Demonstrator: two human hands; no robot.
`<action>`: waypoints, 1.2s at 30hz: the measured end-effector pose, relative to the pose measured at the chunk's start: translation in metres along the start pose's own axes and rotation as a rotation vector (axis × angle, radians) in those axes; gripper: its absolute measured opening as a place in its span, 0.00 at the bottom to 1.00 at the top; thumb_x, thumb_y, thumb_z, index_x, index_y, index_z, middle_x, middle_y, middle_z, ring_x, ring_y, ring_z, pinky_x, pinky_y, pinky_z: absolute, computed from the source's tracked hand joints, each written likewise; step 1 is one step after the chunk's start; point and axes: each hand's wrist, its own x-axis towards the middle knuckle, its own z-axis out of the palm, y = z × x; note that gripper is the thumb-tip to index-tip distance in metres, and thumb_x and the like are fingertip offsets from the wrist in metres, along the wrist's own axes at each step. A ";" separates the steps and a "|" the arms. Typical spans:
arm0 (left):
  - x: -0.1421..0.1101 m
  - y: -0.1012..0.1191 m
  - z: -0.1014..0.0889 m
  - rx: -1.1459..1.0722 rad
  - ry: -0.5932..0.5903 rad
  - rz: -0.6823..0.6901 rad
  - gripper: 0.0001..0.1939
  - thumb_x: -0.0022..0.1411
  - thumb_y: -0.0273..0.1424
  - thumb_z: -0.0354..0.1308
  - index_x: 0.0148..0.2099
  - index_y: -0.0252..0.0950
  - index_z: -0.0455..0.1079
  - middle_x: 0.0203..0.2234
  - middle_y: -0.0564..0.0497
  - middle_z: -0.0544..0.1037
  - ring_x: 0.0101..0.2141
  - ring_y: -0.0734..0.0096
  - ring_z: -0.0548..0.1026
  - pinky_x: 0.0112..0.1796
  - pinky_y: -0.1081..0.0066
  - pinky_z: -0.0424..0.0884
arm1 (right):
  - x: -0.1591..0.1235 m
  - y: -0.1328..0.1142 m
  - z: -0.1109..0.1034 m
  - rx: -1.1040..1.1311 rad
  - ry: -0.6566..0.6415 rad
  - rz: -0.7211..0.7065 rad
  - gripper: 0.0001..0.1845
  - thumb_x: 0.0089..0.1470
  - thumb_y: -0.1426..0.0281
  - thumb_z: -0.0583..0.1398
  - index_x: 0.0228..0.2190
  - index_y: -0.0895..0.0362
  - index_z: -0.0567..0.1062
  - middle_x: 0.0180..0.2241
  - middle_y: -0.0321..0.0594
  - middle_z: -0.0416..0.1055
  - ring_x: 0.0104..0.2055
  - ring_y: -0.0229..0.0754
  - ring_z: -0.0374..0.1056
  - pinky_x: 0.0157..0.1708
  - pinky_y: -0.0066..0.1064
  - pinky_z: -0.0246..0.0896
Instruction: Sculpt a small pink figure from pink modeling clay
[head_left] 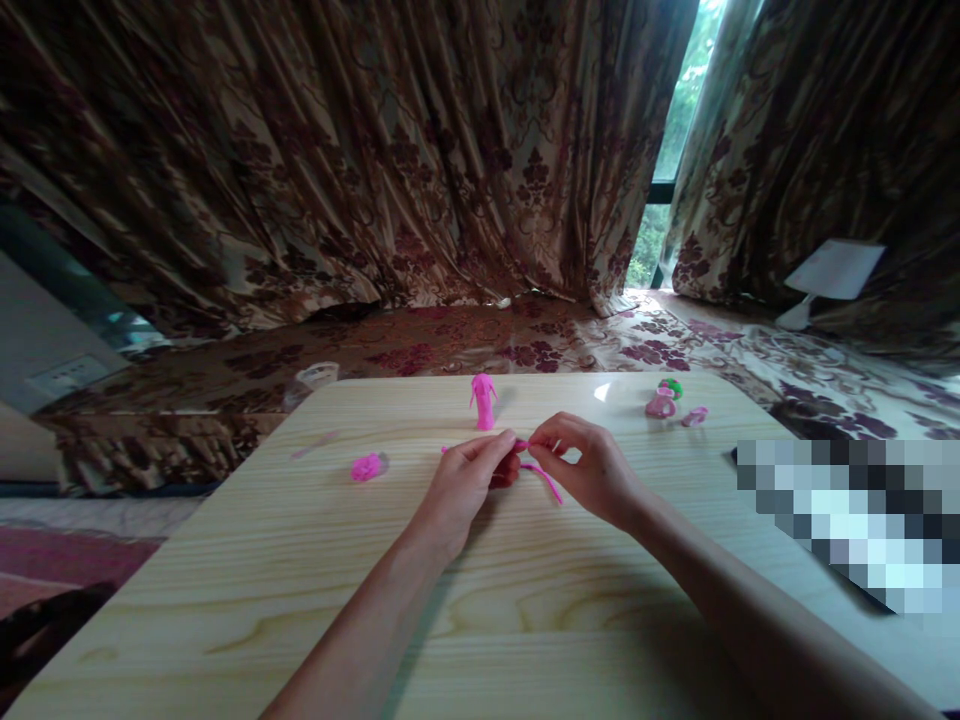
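1. I have both hands nearly meeting mid-tabletop. Left hand (471,475): thumb against fingers, pinching a small pink piece (520,444). Right hand (589,468): thumb and index tips brought together on that piece's near-right end, with a gap showing behind the pinch. Exact grip is too small for me to confirm.
2. Pink strip (553,487) lies on the tabletop (517,590), just below and between the hands. A bit of pink also peeks out left of the left hand; can't tell if it's part of the same strip.
3. Upright pink figure (484,408) stands just beyond the hands, thin strands hanging off its top. I read that as the built part.
4. Pink lump (366,467) sits off to the left, apart from everything. Looks unused to me.
5. Progress, my judgement: partway. Figure body is up; the pinched piece, strip and lump are all separate from it.
6. Far right of the tabletop: pink-and-green cluster (663,402), with a small pink ring-like item (695,416) beside it.
7. Brands, labels, writing: none I can read. Pixelated object (847,530) at right is masked, so any text there is lost.
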 end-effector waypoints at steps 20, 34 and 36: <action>0.003 -0.001 -0.005 0.084 0.031 0.051 0.11 0.50 0.37 0.59 0.26 0.33 0.71 0.20 0.52 0.72 0.25 0.75 0.68 0.31 0.73 0.63 | -0.002 0.002 0.001 0.075 -0.030 0.067 0.14 0.50 0.75 0.56 0.40 0.56 0.72 0.30 0.37 0.69 0.31 0.35 0.66 0.29 0.25 0.64; 0.004 0.011 -0.021 0.206 0.293 0.311 0.14 0.52 0.40 0.58 0.34 0.35 0.75 0.21 0.53 0.72 0.24 0.75 0.68 0.29 0.74 0.63 | 0.004 0.007 -0.004 0.144 0.036 0.162 0.08 0.52 0.69 0.57 0.30 0.58 0.76 0.29 0.39 0.72 0.31 0.37 0.67 0.28 0.26 0.62; 0.011 0.030 -0.031 0.199 0.379 0.417 0.13 0.51 0.39 0.59 0.35 0.35 0.75 0.22 0.53 0.73 0.25 0.75 0.68 0.29 0.74 0.64 | 0.012 0.008 -0.009 0.170 0.049 0.193 0.09 0.51 0.67 0.58 0.30 0.59 0.76 0.27 0.39 0.72 0.29 0.36 0.67 0.27 0.26 0.61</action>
